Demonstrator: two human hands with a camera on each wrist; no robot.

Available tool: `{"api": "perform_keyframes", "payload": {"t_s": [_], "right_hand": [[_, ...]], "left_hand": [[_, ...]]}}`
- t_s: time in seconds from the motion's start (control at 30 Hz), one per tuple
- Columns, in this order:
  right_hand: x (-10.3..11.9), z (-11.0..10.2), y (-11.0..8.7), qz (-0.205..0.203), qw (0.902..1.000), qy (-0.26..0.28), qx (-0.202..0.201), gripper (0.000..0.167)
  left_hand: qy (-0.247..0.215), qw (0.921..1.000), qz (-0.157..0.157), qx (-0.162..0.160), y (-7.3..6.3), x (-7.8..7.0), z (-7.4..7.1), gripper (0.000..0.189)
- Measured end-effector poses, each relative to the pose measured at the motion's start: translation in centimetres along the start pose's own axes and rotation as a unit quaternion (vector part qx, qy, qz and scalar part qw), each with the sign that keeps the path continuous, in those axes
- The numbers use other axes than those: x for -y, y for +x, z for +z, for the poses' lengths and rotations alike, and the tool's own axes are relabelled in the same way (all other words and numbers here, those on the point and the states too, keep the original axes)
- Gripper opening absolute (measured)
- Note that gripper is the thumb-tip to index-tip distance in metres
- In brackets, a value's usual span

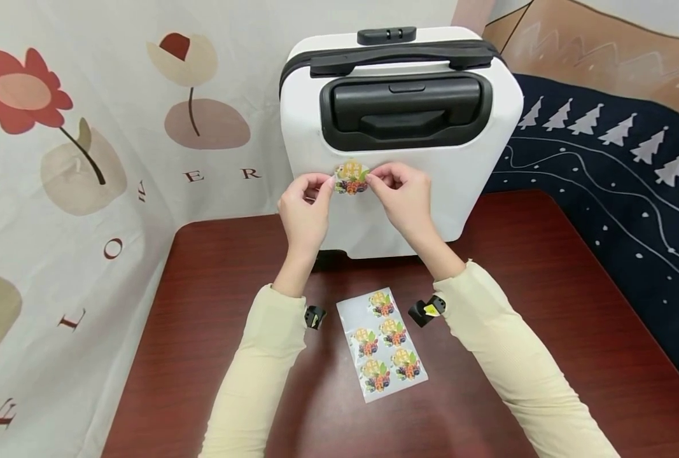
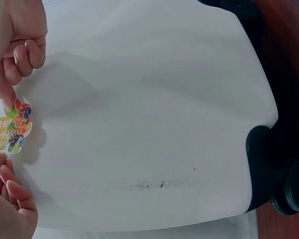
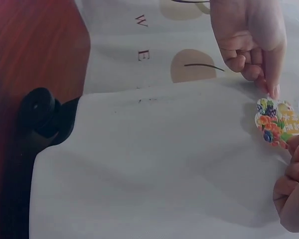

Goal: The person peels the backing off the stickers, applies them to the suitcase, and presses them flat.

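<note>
A round fruit-print sticker (image 1: 351, 177) is held up at the white suitcase (image 1: 373, 222), just below its black handle recess. My left hand (image 1: 307, 210) pinches the sticker's left edge between thumb and forefinger. At the opposite edge, my right hand (image 1: 403, 194) pinches it the same way. Both wrist views show the sticker (image 2: 13, 127) spread between the two hands, close to the suitcase face; whether it touches the surface I cannot tell. On the table below lies a sticker sheet (image 1: 353, 310) bearing several matching stickers, with one bare spot at its upper left.
The suitcase stands on a dark red-brown table (image 1: 219, 286) and has a black carry handle (image 1: 402, 56) and a combination lock (image 1: 386, 35) on top. Behind hangs a printed cloth (image 1: 270, 114). A black wheel (image 3: 39, 107) shows at the suitcase's bottom.
</note>
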State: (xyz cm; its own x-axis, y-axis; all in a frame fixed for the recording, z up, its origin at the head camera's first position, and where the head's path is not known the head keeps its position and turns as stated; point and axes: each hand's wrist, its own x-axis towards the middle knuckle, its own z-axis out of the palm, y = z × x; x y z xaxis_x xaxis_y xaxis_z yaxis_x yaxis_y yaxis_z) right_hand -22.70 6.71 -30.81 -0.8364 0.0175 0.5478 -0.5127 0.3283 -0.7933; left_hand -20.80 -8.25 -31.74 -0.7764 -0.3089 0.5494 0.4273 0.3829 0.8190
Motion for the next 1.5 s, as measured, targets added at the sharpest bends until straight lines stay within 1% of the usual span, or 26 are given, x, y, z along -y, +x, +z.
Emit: {"api": "perform_keyframes", "payload": {"t_s": [0.07, 0.27, 0.4, 0.7, 1.03, 1.17, 1.37, 1.4, 1.43, 1.5], "right_hand": [[0.0, 0.2, 0.0, -0.005, 1.0000, -0.007, -0.004, 0.014], [-0.3, 0.7, 0.1, -0.029, 0.9989, -0.024, -0.027, 0.013], [-0.4, 0.9, 0.1, -0.040, 0.9981, -0.030, -0.037, 0.014], [-0.5, 1.1, 0.0, -0.066, 0.9957, -0.043, -0.049, 0.013], [-0.7, 1.3, -0.1, -0.093, 0.9917, -0.057, -0.068, 0.013], [-0.8, 1.1, -0.2, -0.096, 0.9914, -0.060, -0.066, 0.015], [-1.2, 0.5, -0.1, -0.089, 0.9924, -0.062, -0.057, 0.014], [-1.2, 0.4, -0.1, -0.086, 0.9933, -0.057, -0.052, 0.013], [-0.7, 0.1, -0.2, -0.082, 0.9945, -0.048, -0.043, 0.012], [-0.2, -0.3, -0.3, -0.078, 0.9967, -0.016, -0.015, 0.008]], "left_hand": [[0.003, 1.0000, 0.002, -0.008, 0.0, 0.1, 0.1, 0.016], [0.015, 0.9993, 0.025, -0.025, 0.1, 0.3, 0.4, 0.014], [0.026, 0.9985, 0.034, -0.033, 0.1, 0.3, 0.6, 0.013], [0.049, 0.9968, 0.048, -0.041, 0.1, 0.3, 0.7, 0.012], [0.082, 0.9922, 0.079, -0.051, 0.0, 0.3, 0.7, 0.011], [0.094, 0.9900, 0.087, -0.058, 0.1, 0.4, 0.6, 0.012], [0.088, 0.9910, 0.084, -0.056, 0.2, 0.8, 0.1, 0.016], [0.082, 0.9916, 0.084, -0.054, 0.2, 0.9, 0.0, 0.017], [0.071, 0.9927, 0.085, -0.046, 0.2, 0.9, -0.1, 0.017], [0.037, 0.9952, 0.088, -0.024, 0.2, 1.0, -0.3, 0.015]]}}
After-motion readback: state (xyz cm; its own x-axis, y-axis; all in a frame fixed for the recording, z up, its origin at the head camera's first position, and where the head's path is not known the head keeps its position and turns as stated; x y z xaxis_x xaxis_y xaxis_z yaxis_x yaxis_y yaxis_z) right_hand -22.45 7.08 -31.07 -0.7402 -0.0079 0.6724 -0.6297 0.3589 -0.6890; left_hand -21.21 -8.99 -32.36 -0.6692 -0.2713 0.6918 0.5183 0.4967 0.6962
